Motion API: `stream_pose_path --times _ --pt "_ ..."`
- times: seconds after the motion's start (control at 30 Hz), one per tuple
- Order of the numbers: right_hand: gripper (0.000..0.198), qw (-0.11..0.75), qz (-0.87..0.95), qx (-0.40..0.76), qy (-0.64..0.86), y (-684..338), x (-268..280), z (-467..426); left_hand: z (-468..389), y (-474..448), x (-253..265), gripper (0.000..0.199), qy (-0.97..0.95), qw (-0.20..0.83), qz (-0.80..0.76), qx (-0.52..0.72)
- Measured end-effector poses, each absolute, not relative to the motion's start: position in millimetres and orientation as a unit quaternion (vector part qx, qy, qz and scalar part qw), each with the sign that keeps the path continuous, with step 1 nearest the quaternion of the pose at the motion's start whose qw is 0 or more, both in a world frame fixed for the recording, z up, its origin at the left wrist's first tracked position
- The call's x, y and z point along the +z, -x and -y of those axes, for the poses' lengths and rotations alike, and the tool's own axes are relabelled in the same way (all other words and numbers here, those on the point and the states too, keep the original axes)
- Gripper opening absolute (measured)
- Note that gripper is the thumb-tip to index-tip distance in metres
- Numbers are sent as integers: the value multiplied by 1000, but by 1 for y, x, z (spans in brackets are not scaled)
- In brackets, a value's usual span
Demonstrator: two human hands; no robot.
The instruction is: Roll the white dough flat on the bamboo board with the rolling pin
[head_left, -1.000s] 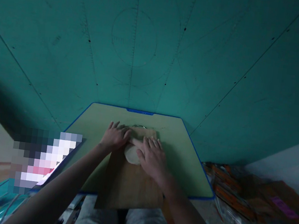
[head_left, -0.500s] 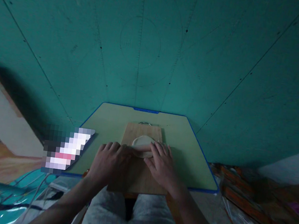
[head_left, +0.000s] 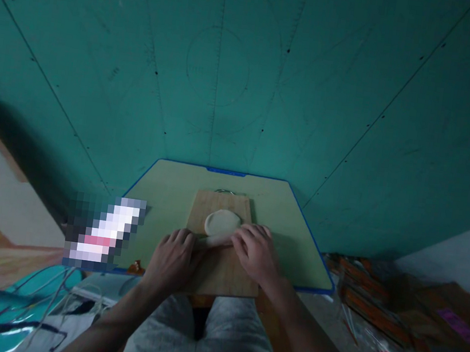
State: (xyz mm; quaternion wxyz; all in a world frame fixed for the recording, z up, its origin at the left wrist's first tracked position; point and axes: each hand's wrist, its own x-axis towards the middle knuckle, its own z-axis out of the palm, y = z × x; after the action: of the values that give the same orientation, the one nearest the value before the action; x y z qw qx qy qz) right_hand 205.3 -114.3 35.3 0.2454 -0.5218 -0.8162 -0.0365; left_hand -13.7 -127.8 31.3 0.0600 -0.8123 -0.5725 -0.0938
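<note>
Grey-clad legs (head_left: 205, 339) are seen nearest, below the wooden board (head_left: 224, 275), which is laid on the blue-edged surface (head_left: 293, 259). Over the board, the rolling pin (head_left: 215, 241) is gripped at its ends by the curled left hand (head_left: 173, 257) and right hand (head_left: 255, 251), by which those ends are hidden. Just beyond, the dough disc (head_left: 223, 222) is laid flat. Leftward, a pixelated device (head_left: 108, 231) is seen; the far side is closed off by the green wall (head_left: 248, 74).
</note>
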Motion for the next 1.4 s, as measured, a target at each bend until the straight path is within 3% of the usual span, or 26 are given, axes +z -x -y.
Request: stream_pose_path --times 0.13,0.33,0.83,1.03,1.4 --pt "31 235 806 -28 543 -214 23 127 118 12 30 32 829 82 535 -142" --pt "54 180 796 -92 570 -212 19 110 87 6 19 42 831 124 511 -183" --pt "45 82 779 28 621 -204 47 5 -4 -9 51 31 783 29 610 -115" --pt "38 126 751 -40 647 -199 57 -29 -30 -11 52 32 760 47 636 -129" --pt "37 109 736 1 669 -205 40 -7 3 -7 47 33 749 46 652 -108"
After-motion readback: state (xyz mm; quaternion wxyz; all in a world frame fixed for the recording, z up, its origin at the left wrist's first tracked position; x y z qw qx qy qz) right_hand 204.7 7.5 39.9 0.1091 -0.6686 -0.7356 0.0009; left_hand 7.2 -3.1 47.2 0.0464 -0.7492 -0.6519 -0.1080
